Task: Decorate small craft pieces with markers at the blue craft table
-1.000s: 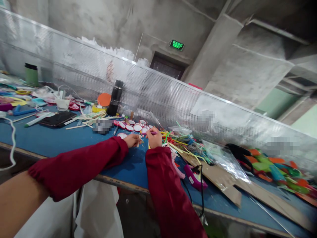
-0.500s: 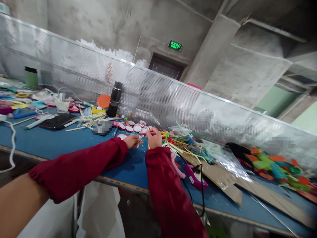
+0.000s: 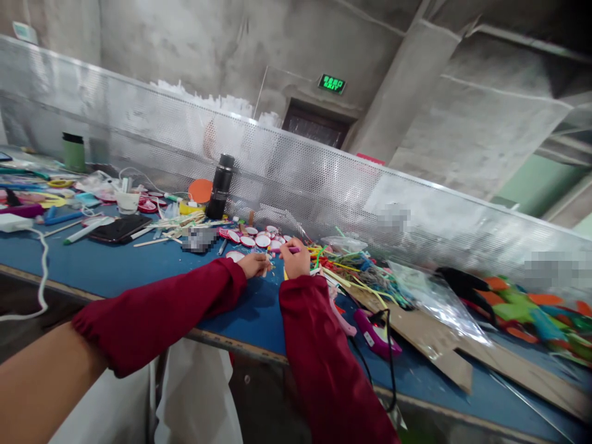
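Observation:
My right hand [image 3: 297,258] is closed around a thin purple pen-like tool [image 3: 287,250], its tip pointing left toward my other hand. My left hand [image 3: 255,265] is pinched just left of that tip, above the blue table [image 3: 259,311]; whatever is between its fingers is too small to make out. Behind both hands lies a cluster of round white discs with red rims [image 3: 263,241]. Close to my right hand are thin coloured strips and stems [image 3: 340,262].
A black bottle [image 3: 221,187] stands at the back by the perforated metal screen [image 3: 287,166]. Leftward lie a dark phone [image 3: 119,229] and a white cup [image 3: 127,201]. On the right are a purple device [image 3: 377,335] with a black cord, cardboard [image 3: 430,345] and clear plastic [image 3: 435,296].
The whole view has shifted slightly, so everything appears a little farther right. Both hands keep nearly the same pose, and the purple tool stays in my right hand.

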{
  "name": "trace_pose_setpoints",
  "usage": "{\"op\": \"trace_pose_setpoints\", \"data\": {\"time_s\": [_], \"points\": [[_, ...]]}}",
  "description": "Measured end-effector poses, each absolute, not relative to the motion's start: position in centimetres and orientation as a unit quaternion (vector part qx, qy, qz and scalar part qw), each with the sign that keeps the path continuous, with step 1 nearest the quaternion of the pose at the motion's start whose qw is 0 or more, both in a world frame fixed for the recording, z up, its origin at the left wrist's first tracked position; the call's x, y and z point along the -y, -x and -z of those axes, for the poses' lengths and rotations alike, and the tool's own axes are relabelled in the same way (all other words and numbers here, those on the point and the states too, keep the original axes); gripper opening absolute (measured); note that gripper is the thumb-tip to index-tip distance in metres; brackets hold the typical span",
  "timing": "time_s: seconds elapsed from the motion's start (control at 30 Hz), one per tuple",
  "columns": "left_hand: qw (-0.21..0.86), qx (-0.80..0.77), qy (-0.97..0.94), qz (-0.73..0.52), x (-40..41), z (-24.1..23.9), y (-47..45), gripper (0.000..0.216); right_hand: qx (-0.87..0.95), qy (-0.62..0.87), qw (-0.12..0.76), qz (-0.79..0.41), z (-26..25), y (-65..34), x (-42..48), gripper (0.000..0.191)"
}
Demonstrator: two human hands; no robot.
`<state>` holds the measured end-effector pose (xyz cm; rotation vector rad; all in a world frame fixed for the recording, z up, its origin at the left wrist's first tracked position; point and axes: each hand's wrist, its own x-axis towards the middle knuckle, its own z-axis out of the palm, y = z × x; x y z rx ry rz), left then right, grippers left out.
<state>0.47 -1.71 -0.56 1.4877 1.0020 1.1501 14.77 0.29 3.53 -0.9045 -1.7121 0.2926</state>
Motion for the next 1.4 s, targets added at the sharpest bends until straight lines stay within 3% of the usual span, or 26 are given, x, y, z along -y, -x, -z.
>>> {"op": "trace_pose_setpoints", "data": {"time_s": [1.4], "points": [[0.495, -0.416, -0.601, -0.470, 1.98, 0.43, -0.57, 0.019, 0.724, 0.388, 0.555, -0.130, -3.70, -14.64, 0.09, 0.016]]}}
